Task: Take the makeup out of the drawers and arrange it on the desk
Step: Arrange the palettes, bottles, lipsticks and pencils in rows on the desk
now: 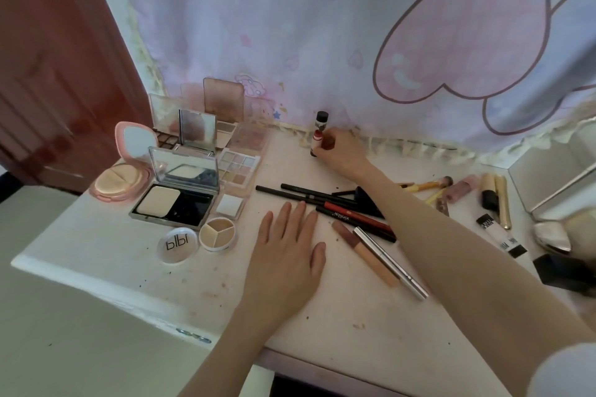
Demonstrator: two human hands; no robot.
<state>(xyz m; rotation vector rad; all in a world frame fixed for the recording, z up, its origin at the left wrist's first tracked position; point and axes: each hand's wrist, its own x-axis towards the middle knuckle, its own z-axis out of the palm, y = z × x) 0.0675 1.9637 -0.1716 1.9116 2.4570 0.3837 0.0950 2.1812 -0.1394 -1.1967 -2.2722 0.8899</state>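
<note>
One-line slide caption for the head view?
Right hand stands a small black-capped tube upright at the desk's back edge; left hand rests flat.

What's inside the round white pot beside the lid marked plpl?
The round pot lies open and holds three wedges of beige and tan cream. Its lid lies beside it. How deep the cream goes cannot be seen.

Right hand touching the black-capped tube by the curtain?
Touching. Head view: right hand has its fingers wrapped around the lower part of the upright tube at the desk's back edge.

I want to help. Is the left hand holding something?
No, the left hand lies flat and empty on the desk.
</note>
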